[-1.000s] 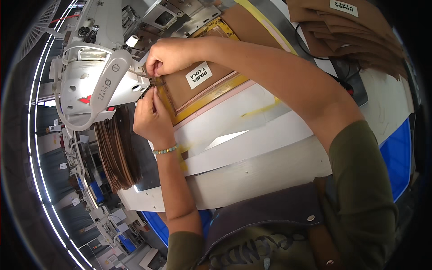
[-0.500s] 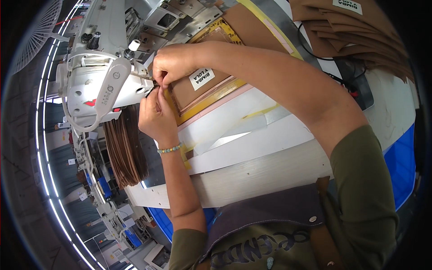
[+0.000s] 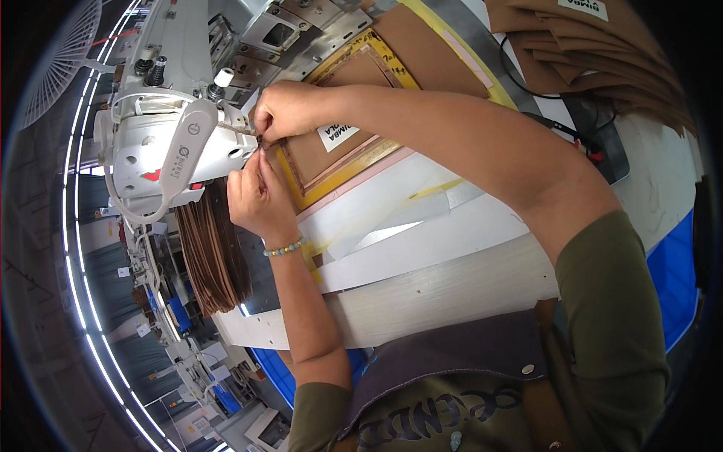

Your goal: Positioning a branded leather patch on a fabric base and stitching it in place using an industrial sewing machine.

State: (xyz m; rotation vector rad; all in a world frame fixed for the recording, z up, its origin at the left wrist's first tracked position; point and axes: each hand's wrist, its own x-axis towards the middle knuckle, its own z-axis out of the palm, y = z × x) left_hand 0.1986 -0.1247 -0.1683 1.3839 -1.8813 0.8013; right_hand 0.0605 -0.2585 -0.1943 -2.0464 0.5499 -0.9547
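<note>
My right hand [image 3: 290,111] reaches across to the white sewing machine [image 3: 162,143], its fingertips pinched together at the machine head's end. Just below, my left hand [image 3: 257,200], with a beaded bracelet at the wrist, holds its thumb and fingers pinched close to the same spot. Whatever is between the fingertips is too small to make out. Beside both hands lies a yellow-edged frame [image 3: 307,197] around a brown fabric panel [image 3: 305,154] with a white printed label [image 3: 337,135]. My right forearm covers part of the panel.
Brown fabric pieces [image 3: 591,53] are piled at the far right. Another brown stack [image 3: 215,256] hangs left of my left hand. White and clear sheets [image 3: 392,226] lie on the pale table [image 3: 444,275]. A blue bin [image 3: 674,271] stands at the right, a white fan [image 3: 64,56] far left.
My left hand has dropped slightly and its fingers have drawn a little apart from the right hand's. My right hand has shifted slightly, its fingers closer to the machine head.
</note>
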